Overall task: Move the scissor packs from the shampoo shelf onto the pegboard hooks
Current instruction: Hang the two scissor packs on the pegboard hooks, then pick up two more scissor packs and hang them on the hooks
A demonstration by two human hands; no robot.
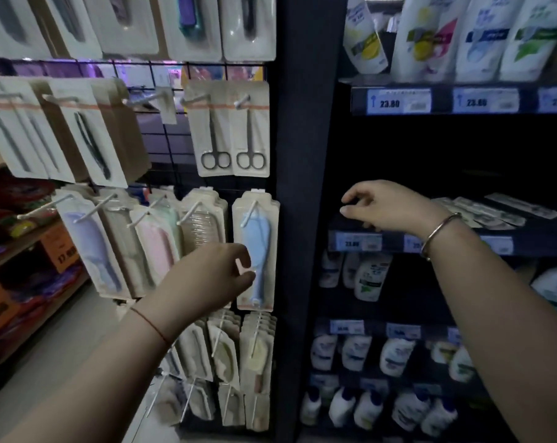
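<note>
- The left hand (207,276), low at six o'clock, hung with its fingers loosely curled and nothing between them. It was in front of a pale-blue hairbrush in a clear blister pack (257,247); whether it touched that pack could not be told.
- The right hand (382,207), wearing a thin metal bangle (440,235), hovered at three o'clock over the front of the dark shampoo shelf (539,238), fingers bent and empty.
- The step looked like a reach for the next pack. The flat white-carded scissor packs (482,209) lay on that shelf, at three o'clock from the right hand, behind its wrist.
- The next move probably called for the hand to shift right and pinch one card low, leaving its hang-hole free.
- At eleven o'clock, two carded silver scissors (232,132) already hung on white hooks (242,102) of the black wire pegboard (165,139).
- The shelf's depth was black, and the number of packs lying there was unclear.
</note>
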